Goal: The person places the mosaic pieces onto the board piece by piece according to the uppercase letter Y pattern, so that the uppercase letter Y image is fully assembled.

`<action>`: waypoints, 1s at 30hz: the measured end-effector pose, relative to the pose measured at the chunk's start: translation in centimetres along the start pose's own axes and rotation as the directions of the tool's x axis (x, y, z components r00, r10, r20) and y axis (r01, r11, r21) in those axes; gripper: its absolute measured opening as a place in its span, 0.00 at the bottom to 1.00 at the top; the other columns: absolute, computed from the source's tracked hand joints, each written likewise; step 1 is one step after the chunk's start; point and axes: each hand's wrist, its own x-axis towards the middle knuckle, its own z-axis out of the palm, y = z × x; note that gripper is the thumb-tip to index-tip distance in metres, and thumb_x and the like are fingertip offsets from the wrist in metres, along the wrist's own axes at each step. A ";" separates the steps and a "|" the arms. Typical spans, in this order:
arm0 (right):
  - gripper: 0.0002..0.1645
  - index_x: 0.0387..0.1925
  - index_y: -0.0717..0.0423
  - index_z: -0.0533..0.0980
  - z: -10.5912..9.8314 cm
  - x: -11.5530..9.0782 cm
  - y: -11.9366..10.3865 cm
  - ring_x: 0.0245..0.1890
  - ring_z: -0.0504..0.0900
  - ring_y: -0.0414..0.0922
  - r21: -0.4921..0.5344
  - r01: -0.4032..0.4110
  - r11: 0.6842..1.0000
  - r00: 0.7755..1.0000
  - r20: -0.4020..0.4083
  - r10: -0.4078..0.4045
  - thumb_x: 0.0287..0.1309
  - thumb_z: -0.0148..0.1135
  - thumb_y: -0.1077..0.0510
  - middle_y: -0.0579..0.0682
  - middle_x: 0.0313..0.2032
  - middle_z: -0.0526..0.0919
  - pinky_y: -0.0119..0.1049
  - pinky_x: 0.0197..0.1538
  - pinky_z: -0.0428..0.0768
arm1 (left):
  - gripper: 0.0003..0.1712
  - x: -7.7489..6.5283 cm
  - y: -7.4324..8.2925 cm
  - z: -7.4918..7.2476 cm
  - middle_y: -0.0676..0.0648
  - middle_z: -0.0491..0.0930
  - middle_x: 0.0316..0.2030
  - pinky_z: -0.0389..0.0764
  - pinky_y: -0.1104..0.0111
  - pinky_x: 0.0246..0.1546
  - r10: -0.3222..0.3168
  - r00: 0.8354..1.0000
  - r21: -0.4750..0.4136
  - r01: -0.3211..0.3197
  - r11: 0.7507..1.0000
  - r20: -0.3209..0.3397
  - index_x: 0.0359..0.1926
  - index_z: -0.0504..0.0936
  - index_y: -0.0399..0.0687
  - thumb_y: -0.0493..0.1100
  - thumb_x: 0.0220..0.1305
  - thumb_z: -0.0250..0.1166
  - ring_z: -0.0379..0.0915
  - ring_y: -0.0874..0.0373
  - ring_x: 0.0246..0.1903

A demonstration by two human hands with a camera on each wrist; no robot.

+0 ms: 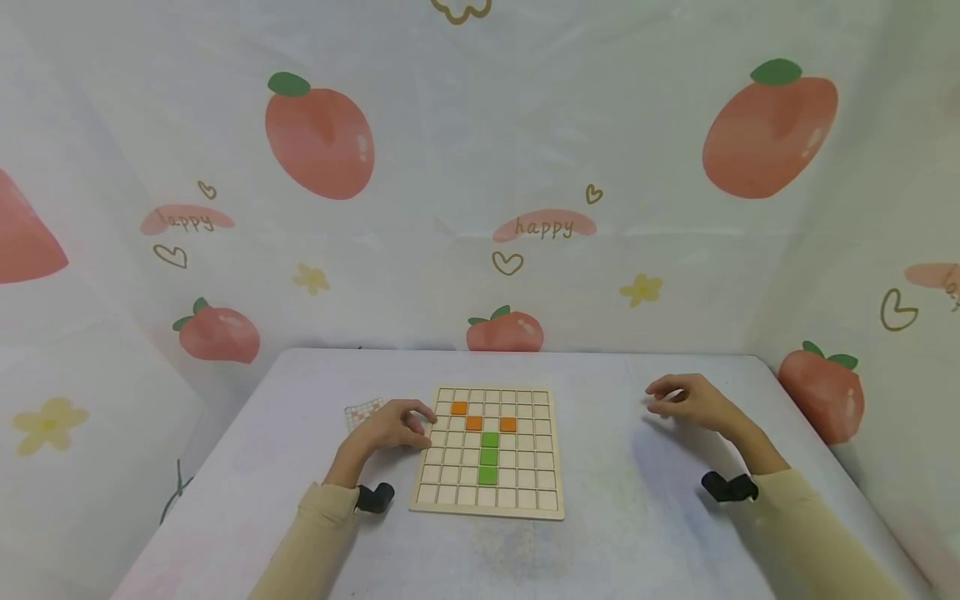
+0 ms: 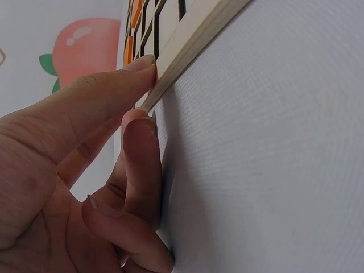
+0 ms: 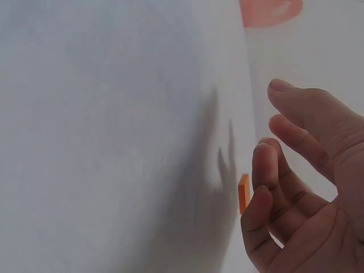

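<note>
A pale wooden grid board (image 1: 525,513) lies on the table, with several orange tiles (image 1: 474,423) and a column of green tiles (image 1: 488,457) set in its squares. My left hand (image 1: 393,425) is at the board's left edge; in the left wrist view its thumb and a curled finger hold the wooden rim (image 2: 193,42). Off to the right, my right hand (image 1: 693,400) hovers above the table with loosely bent fingers and nothing between them. Beyond those fingers, in the right wrist view, a loose orange tile (image 3: 244,193) is partly hidden.
A small card with a printed grid pattern (image 1: 363,412) lies left of the board, partly covered by my left hand. The white table (image 1: 600,550) reaches back to a fruit-printed curtain (image 1: 420,275). A dark cord (image 1: 177,492) shows at the table's left edge.
</note>
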 end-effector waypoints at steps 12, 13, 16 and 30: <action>0.21 0.51 0.71 0.80 -1.9 0.4 1.9 0.42 0.84 0.54 -0.004 -0.022 1.000 0.998 -0.057 0.021 0.60 0.73 0.61 0.64 0.47 0.84 0.35 0.40 0.81 | 0.20 -0.1 0.2 0.0 0.48 0.78 0.29 0.72 0.64 0.32 -0.012 1.000 0.009 0.012 1.000 -0.002 0.46 0.87 0.48 0.36 0.51 0.79 0.72 0.55 0.29; 0.21 0.51 0.70 0.80 -2.0 0.4 2.0 0.42 0.84 0.55 -0.011 -0.034 0.999 0.998 -0.059 0.033 0.60 0.73 0.61 0.65 0.47 0.84 0.35 0.40 0.80 | 0.20 -0.1 0.2 0.0 0.48 0.78 0.30 0.72 0.64 0.32 -0.014 1.000 0.010 0.014 1.000 -0.001 0.46 0.87 0.48 0.36 0.51 0.79 0.72 0.55 0.29; 0.23 0.52 0.70 0.80 -2.2 0.5 2.3 0.44 0.83 0.59 -0.034 -0.078 0.996 0.995 -0.067 0.076 0.59 0.74 0.59 0.66 0.48 0.82 0.37 0.41 0.80 | 0.20 0.0 0.2 0.0 0.48 0.78 0.30 0.72 0.64 0.32 -0.020 1.000 0.009 0.020 1.000 0.003 0.46 0.86 0.48 0.36 0.51 0.79 0.72 0.55 0.30; 0.29 0.52 0.71 0.78 -2.2 1.7 3.1 0.40 0.81 0.54 -0.092 -0.114 0.989 0.990 -0.090 0.106 0.52 0.79 0.60 0.64 0.44 0.81 0.35 0.40 0.77 | 0.20 0.0 0.1 -0.1 0.48 0.78 0.30 0.72 0.64 0.31 -0.013 1.000 -0.007 0.013 1.000 0.007 0.46 0.87 0.47 0.36 0.50 0.79 0.72 0.55 0.29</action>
